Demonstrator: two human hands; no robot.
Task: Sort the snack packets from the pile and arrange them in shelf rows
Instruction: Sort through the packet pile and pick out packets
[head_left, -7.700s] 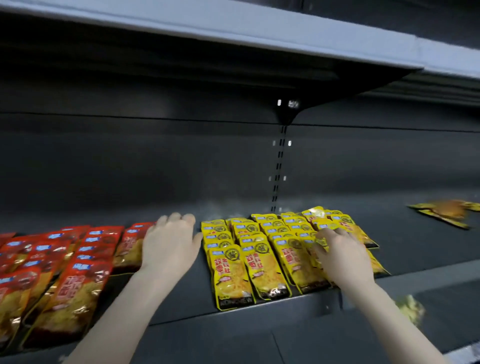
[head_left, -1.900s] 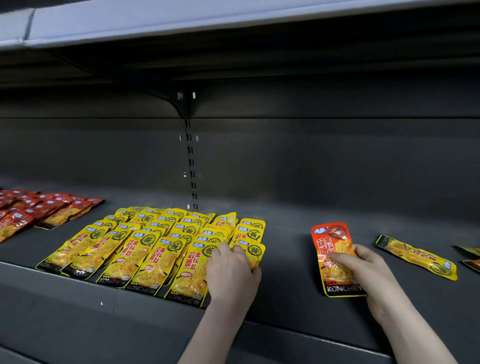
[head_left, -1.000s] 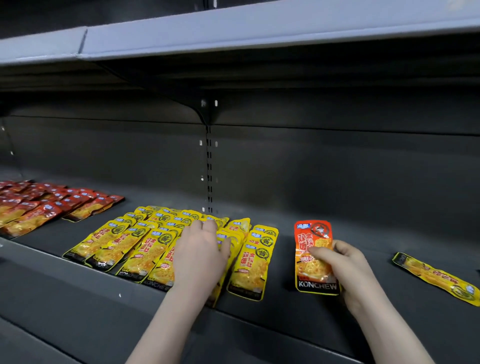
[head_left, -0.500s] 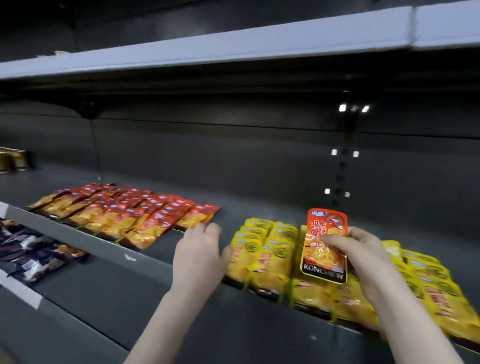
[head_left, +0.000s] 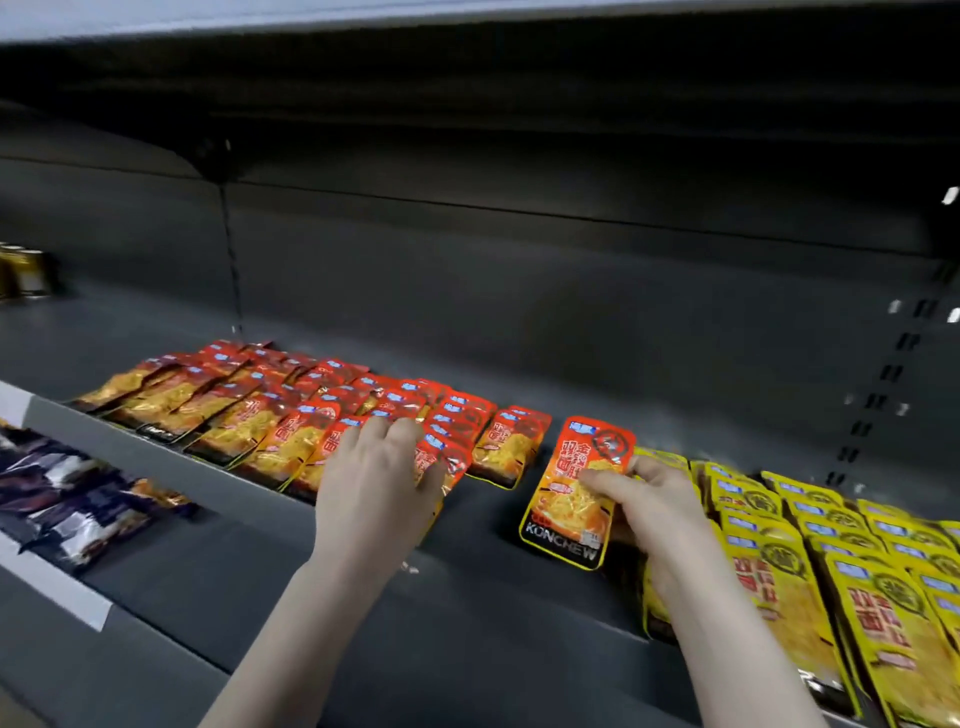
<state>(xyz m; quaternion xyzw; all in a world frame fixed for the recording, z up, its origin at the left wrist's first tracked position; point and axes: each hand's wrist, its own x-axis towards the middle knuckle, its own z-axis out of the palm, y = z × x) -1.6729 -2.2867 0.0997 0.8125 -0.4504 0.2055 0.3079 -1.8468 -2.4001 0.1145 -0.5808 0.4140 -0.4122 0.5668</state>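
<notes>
Glossy red foil catches the light on a single snack packet (head_left: 574, 493) held in the right hand (head_left: 654, 514), thumb on its printed front and fingers curled behind its right edge. It hangs tilted just above the dark shelf (head_left: 519, 597), in the gap between two groups of packets. To its left lie the red packets (head_left: 291, 410), overlapping in neat rows that run towards the back of the shelf. To its right lie the yellow packets (head_left: 831, 545), stacked the same way.

The left hand (head_left: 371, 493) lies flat with its fingers spread on the front right corner of the red rows, pressing down and gripping nothing.

The held packet looks light, thin and flat, a sealed foil pouch with soft, slightly lumpy contents. It probably bends easily and its shiny skin seems slippery, so a pinch at the sealed edge or across the middle, as now, is likely the surest hold. Laid on the sloping overlap of its neighbours, it could slide, and a flat palm helps keep the rows from shifting.

A lower shelf at the left carries dark packets (head_left: 67, 499), blurred. Two gold cans (head_left: 23, 273) stand far left on the upper level.
</notes>
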